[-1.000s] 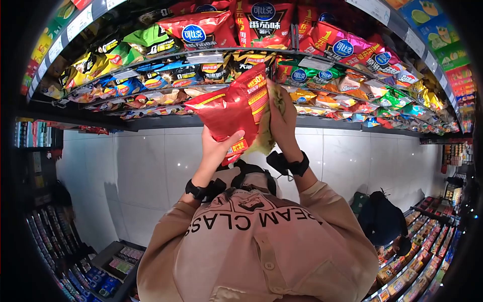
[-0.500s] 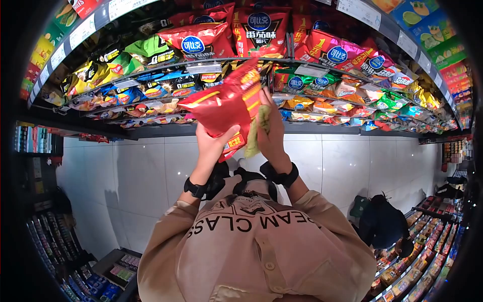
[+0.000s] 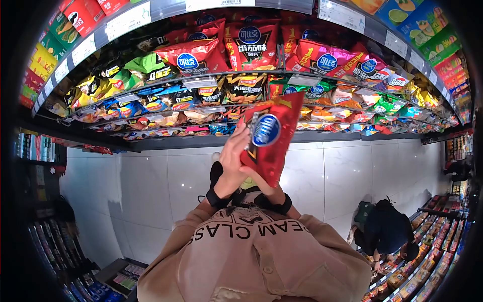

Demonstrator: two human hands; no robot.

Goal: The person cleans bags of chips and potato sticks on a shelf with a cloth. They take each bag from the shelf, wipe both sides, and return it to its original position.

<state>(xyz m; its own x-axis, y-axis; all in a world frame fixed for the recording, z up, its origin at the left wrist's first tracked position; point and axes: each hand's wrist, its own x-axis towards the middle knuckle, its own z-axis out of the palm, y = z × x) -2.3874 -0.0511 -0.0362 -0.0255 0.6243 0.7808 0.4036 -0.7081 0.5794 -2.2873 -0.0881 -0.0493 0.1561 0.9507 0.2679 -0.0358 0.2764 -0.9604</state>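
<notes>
Red foil snack bag is up off the floor at the hands, in front of the lower shelf rows, tilted w/ its top end leaning R; blue oval logo faces the cam, turned sideways. L hand lies along the bag's L side, fingers nearly straight & close tog.; thumb unclear, so can't tell if it grips. R hand is under/behind the lower end, mostly hidden; can't tell how far closed. Bit of green cloth shows b/w the hands, just below the bag; can't tell which hand has it. Black bands on both wrists, tan shirt w/ dark lettering below. Beyond the bag: shelf rows packed w/ snack bags, incl. an upright red tomato-print bag up top & a green bag to its L; white price tags along the curved shelf edge above. Pale tiled floor underneath. Well apart, lower R, another person in dark clothes bends at a shelf of small packs.
</notes>
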